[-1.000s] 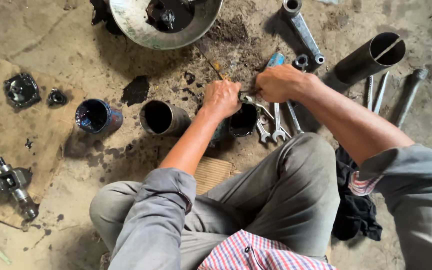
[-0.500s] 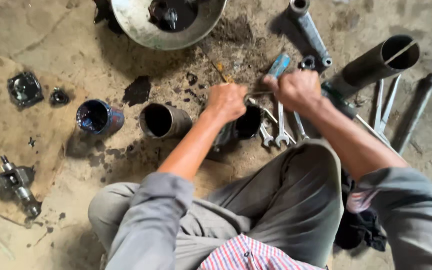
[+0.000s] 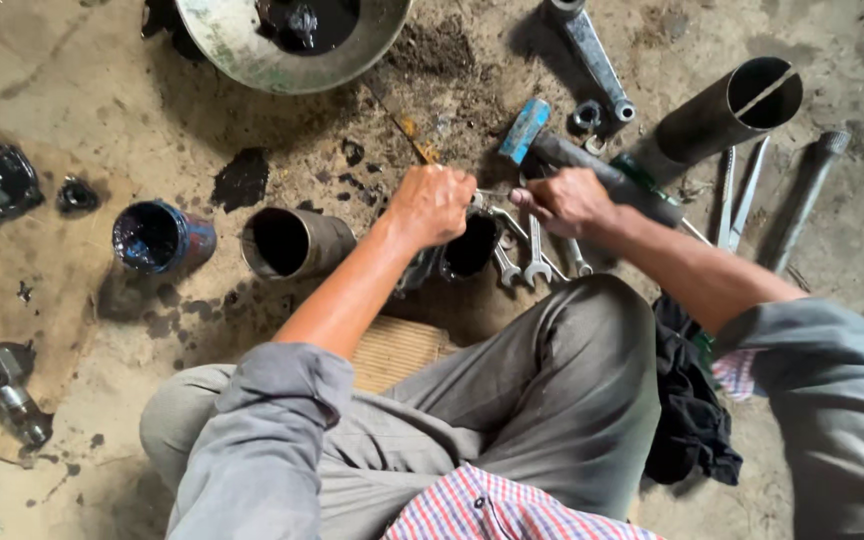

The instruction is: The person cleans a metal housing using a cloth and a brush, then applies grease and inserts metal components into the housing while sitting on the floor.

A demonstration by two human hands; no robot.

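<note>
under both hands (image 3: 432, 205) (image 3: 567, 200), dark cylinder (image 3: 469, 247)

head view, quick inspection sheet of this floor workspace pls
surface: bare concrete floor, dark oil stains.
job's things: left hand rests on dark cylindrical part; right hand beside it, over wrenches.
clutter: oily metal basin, open metal sleeve, blue can, slotted pipe, hammer, black rag.
grippers: bare hands; grip unclear.
cables: nothing seen.
surroundings: cardboard sheet with small parts.
</note>
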